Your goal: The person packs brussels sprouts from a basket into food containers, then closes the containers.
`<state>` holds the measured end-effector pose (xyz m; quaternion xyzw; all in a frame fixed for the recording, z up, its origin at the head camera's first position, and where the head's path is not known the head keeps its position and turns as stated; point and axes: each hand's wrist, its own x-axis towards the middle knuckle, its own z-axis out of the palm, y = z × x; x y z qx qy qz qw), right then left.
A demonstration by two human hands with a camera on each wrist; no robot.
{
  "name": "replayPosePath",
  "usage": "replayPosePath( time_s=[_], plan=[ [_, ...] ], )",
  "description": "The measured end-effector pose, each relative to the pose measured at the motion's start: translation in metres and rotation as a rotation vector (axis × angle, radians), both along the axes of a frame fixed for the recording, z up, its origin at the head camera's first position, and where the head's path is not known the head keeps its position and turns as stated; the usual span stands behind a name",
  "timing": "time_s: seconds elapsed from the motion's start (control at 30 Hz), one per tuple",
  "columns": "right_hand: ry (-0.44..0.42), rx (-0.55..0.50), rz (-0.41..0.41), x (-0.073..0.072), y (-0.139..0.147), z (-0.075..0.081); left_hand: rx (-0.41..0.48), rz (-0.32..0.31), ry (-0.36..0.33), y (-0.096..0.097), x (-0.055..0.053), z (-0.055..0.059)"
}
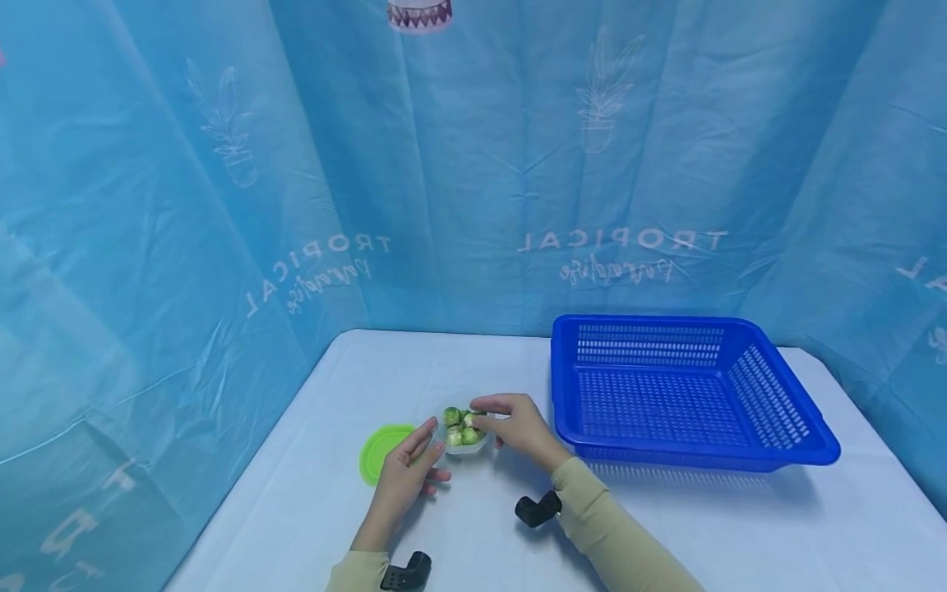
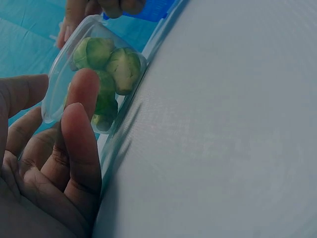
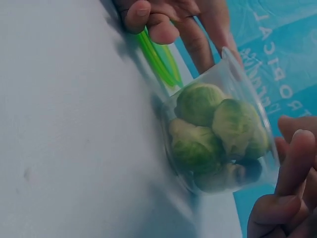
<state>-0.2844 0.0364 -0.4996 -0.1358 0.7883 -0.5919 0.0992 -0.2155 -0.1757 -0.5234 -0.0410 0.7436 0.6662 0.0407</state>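
A small clear plastic container [image 1: 468,449] of Brussels sprouts [image 1: 469,435] stands uncovered on the table between my two hands. Several sprouts show through its wall in both wrist views. At its left side is my left hand [image 1: 403,477], with loosely extended fingers close to the rim; whether they touch it is hard to tell. My right hand [image 1: 524,429] is at the right side, its fingertips [image 3: 301,144] by the rim with no sprout seen between them. A round green lid [image 1: 377,450] lies left of the container, partly hidden behind the left hand.
A large blue plastic basket [image 1: 666,448] with slotted walls stands on the right of the white-covered table [image 1: 296,510]. Blue printed curtains [image 1: 473,189] hang behind and beside the table. A black wrist camera [image 1: 538,509] sits at the right wrist.
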Motion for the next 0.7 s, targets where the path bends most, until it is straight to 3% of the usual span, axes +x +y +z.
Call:
replayPosePath(
  time_s=[0.27, 0.4, 0.57, 0.7],
  plan=[
    [0.005, -0.028, -0.021, 0.007, 0.004, 0.014, -0.014, 0.009, -0.004, 0.001, 0.0, 0.0],
    [-0.003, -0.034, 0.026, 0.015, 0.001, 0.018, -0.029, 0.034, 0.009, 0.001, 0.001, -0.001],
    [0.005, -0.047, 0.074, 0.026, -0.008, 0.019, -0.08, 0.112, 0.058, -0.011, 0.0, 0.004],
    [-0.004, -0.057, 0.104, 0.034, -0.02, 0.018, -0.133, 0.222, 0.079, -0.034, -0.001, 0.013]
  ],
)
